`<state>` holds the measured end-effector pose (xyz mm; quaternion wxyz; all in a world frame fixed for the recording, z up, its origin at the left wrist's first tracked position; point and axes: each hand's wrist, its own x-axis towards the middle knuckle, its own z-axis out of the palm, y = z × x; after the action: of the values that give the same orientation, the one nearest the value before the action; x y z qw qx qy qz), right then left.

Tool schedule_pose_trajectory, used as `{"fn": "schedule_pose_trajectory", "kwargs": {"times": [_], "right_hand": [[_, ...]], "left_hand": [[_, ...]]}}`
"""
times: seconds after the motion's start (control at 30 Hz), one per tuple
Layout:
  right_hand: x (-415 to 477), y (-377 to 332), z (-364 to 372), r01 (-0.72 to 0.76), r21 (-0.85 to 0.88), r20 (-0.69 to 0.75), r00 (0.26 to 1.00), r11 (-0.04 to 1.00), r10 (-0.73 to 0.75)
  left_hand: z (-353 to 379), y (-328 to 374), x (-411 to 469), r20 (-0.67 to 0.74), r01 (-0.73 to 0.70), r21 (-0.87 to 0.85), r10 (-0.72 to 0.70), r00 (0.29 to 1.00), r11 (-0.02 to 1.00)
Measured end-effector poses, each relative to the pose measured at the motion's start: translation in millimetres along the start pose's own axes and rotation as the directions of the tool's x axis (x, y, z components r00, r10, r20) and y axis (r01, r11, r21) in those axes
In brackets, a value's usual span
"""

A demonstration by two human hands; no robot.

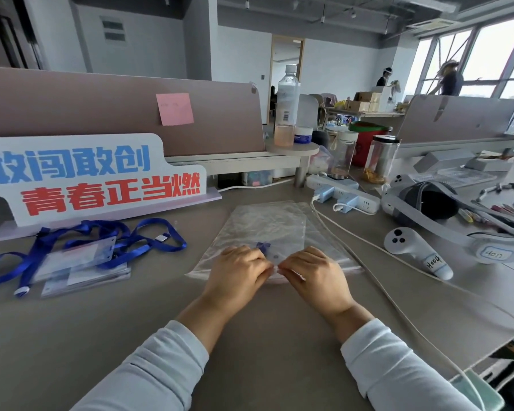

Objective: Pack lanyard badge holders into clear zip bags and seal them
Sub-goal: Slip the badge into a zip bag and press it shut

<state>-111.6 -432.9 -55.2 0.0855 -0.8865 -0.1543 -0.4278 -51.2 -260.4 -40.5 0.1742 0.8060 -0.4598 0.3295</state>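
Observation:
A clear zip bag (267,229) lies flat on the grey desk in front of me. A badge holder with a blue clip (263,247) shows through the plastic near the bag's near edge. My left hand (238,274) and my right hand (315,275) meet at the middle of that near edge, fingertips pinched on the zip strip. To the left lies a pile of badge holders with blue lanyards (80,256), loose and tangled.
A white sign with blue and red characters (92,176) stands behind the pile. A white cable (377,280) runs past the bag's right side. A white controller (416,250), a headset (445,215) and a power strip (344,194) sit to the right.

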Motion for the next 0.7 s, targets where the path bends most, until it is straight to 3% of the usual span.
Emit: {"fn": "schedule_pose_trajectory", "kwargs": {"times": [0.27, 0.7], "right_hand": [[-0.5, -2.9, -3.4, -0.009, 0.03, 0.043, 0.999, 1.0, 0.008], [-0.9, -3.0, -9.6, -0.113, 0.059, -0.049, 0.992, 0.992, 0.116]], "left_hand": [[-1.9, 3.0, 2.6, 0.048, -0.036, 0.083, 0.032, 0.998, 0.996], [-9.5, -4.4, 1.1, 0.027, 0.006, 0.071, -0.008, 1.0, 0.997]]}}
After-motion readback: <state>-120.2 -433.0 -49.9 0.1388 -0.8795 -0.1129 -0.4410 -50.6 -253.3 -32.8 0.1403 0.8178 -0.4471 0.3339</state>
